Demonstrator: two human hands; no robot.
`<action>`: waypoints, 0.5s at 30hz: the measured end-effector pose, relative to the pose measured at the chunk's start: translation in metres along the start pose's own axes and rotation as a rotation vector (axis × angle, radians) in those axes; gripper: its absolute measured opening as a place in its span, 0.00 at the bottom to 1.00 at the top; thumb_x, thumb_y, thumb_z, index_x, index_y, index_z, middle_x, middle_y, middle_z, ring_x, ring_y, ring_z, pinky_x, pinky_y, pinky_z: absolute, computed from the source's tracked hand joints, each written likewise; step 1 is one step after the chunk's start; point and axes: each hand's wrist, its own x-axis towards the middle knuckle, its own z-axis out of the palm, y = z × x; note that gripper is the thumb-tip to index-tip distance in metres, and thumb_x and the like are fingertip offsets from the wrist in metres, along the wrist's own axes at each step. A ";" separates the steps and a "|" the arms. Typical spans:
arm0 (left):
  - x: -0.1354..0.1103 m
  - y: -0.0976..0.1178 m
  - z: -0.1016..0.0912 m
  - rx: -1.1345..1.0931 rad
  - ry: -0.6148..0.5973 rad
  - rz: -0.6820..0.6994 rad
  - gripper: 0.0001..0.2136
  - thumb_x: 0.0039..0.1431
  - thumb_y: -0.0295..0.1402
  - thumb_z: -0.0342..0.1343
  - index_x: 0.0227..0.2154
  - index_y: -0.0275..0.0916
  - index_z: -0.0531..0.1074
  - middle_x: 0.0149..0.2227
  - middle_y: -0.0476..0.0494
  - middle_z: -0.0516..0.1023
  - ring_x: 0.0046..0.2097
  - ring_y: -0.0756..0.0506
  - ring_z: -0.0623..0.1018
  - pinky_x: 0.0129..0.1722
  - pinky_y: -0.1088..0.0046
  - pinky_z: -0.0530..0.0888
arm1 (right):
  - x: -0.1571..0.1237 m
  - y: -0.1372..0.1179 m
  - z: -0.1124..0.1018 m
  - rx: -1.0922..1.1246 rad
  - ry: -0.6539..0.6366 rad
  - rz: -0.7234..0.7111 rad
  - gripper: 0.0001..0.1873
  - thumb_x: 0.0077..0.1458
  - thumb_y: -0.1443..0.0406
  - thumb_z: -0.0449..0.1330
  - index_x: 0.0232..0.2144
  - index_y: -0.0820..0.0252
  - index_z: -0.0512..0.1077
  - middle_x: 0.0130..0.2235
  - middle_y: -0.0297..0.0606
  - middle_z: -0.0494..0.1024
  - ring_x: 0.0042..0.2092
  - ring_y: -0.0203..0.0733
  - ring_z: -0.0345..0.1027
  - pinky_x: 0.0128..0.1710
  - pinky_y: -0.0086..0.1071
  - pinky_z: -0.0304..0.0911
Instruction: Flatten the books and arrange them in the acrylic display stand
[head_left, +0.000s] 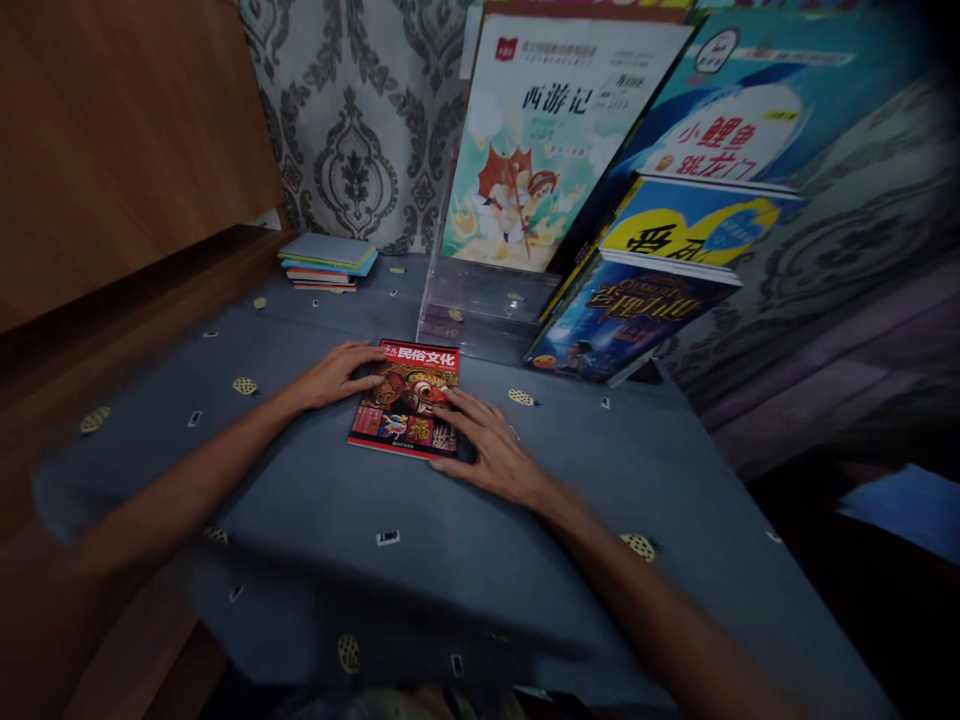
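A red-covered magazine (405, 395) lies flat on the blue-grey tablecloth (570, 500), just in front of a clear acrylic book stand (480, 305). My left hand (339, 372) rests on the magazine's upper left edge, fingers curled over the corner. My right hand (487, 448) lies flat on its right side, fingers spread across the cover and the cloth. Both forearms reach in from the bottom of the view.
Several picture books (540, 140) lean upright in the stand, with more slanted to the right (675, 260). A small stack of thin books (328, 262) sits at the back left. A patterned curtain (360, 120) and a wooden panel (112, 140) close the back.
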 end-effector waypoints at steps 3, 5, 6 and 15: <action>-0.001 0.000 0.000 0.018 -0.004 -0.013 0.27 0.67 0.52 0.47 0.61 0.42 0.67 0.66 0.39 0.67 0.67 0.37 0.65 0.67 0.52 0.59 | 0.002 0.000 -0.002 0.034 0.001 0.010 0.37 0.57 0.44 0.62 0.63 0.53 0.66 0.70 0.50 0.59 0.70 0.59 0.52 0.65 0.62 0.53; -0.001 0.001 0.000 0.035 -0.004 -0.033 0.28 0.67 0.53 0.46 0.61 0.41 0.67 0.67 0.37 0.64 0.68 0.37 0.64 0.67 0.52 0.59 | 0.002 0.000 -0.002 0.062 0.013 0.019 0.36 0.58 0.44 0.61 0.62 0.53 0.67 0.69 0.49 0.60 0.69 0.58 0.53 0.65 0.61 0.53; -0.001 0.001 0.000 0.041 -0.006 -0.040 0.28 0.67 0.53 0.46 0.61 0.41 0.67 0.68 0.37 0.63 0.68 0.37 0.63 0.67 0.53 0.59 | 0.003 0.000 -0.002 0.073 0.021 0.026 0.34 0.59 0.45 0.60 0.62 0.53 0.68 0.69 0.49 0.61 0.69 0.57 0.54 0.65 0.60 0.54; -0.002 0.006 0.001 0.046 -0.027 -0.033 0.27 0.69 0.50 0.45 0.62 0.38 0.65 0.68 0.35 0.63 0.70 0.39 0.60 0.68 0.52 0.57 | 0.012 0.012 -0.003 0.064 0.069 0.055 0.29 0.67 0.50 0.50 0.62 0.59 0.67 0.67 0.51 0.65 0.68 0.54 0.57 0.65 0.56 0.57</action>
